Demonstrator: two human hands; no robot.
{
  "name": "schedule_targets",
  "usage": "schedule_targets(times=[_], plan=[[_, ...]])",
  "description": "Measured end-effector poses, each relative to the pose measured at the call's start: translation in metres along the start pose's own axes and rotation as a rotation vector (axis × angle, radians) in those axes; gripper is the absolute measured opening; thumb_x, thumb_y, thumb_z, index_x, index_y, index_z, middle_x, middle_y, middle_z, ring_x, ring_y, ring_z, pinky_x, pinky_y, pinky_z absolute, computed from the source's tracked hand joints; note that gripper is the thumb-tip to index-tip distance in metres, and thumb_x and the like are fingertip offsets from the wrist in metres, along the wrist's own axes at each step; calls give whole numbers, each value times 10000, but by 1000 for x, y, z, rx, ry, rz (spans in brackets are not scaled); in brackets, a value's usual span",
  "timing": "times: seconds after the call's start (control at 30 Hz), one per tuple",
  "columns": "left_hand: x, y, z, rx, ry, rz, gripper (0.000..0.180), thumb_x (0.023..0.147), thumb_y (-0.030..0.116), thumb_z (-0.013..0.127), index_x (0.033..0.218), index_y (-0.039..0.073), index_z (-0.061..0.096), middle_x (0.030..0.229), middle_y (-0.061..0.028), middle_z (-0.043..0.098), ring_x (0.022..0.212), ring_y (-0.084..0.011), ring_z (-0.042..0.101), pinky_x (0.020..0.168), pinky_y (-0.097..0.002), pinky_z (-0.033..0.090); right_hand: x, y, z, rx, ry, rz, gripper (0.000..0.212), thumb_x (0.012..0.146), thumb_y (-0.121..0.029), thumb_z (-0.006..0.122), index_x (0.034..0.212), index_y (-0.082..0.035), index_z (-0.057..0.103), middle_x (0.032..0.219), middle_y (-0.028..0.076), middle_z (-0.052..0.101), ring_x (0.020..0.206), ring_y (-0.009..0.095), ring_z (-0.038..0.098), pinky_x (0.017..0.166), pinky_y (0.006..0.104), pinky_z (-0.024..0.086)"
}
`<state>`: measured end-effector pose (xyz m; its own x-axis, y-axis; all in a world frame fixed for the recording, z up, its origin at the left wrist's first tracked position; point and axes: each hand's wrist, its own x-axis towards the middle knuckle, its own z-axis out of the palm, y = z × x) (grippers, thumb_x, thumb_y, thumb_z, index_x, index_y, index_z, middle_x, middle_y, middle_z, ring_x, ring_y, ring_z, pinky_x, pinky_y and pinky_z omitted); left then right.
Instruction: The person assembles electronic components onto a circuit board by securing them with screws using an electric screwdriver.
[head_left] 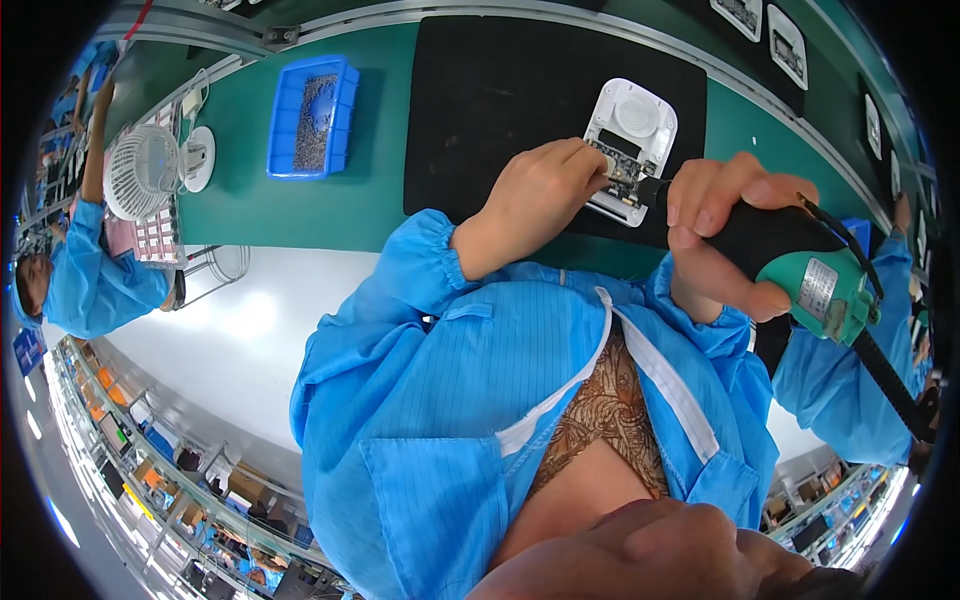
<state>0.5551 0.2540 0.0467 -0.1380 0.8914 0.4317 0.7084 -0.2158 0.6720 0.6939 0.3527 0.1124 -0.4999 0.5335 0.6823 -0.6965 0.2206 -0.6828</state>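
Note:
My right hand is wrapped round a black and green electric screwdriver. Its tip points left at a small circuit board. The board sits in a white plastic housing with a round speaker-like grille, lying on the black mat. My left hand is at the board's left edge, thumb and fingers pinched together there. Whether they grip the board or some small part, I cannot make out. The screwdriver's bit is mostly hidden beside the board.
A blue bin of small metal screws stands on the green table left of the black mat. Further left is a white fan. More white housings lie beyond the metal rail. Co-workers in blue sit at both sides.

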Motion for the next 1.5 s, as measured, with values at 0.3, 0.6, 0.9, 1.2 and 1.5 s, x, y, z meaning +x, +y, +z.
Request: schedule_targets(times=[0.3,0.6,0.9,1.2,1.5], plan=[[4,6,3,64,32,42,173,746,54,706,873,26,592,801,-100,604,702,-276,619,592,-344,509,3,4,4,-65,21,15,798,672,-681,709,1102,-56,461,713,69,523,497,130,489,483,264,420],[9,-3,-16,196,25,44,255,739,129,739,941,39,612,861,-93,618,741,-266,633,603,-320,515,10,20,7,89,23,176,627,744,-453,785,1140,-42,527,810,83,584,713,186,573,663,317,475],[-20,-123,-179,774,294,-480,175,851,196,649,978,75,659,860,-115,664,745,-319,636,646,-393,509,15,51,1,-155,153,220,656,772,-617,656,1093,-63,514,697,53,482,511,126,463,480,273,393],[-30,-169,-180,312,53,-668,177,827,116,626,957,-3,632,812,-167,664,737,-278,645,674,-346,503,14,51,-2,-161,171,256,637,770,-586,671,1085,-57,511,699,57,487,507,130,462,481,274,401],[-28,-162,-174,341,180,-585,110,883,91,587,939,-2,602,812,-168,668,739,-291,649,670,-348,505,11,59,-4,2,170,188,521,759,-382,730,1009,21,514,734,83,566,578,128,531,507,242,451]])
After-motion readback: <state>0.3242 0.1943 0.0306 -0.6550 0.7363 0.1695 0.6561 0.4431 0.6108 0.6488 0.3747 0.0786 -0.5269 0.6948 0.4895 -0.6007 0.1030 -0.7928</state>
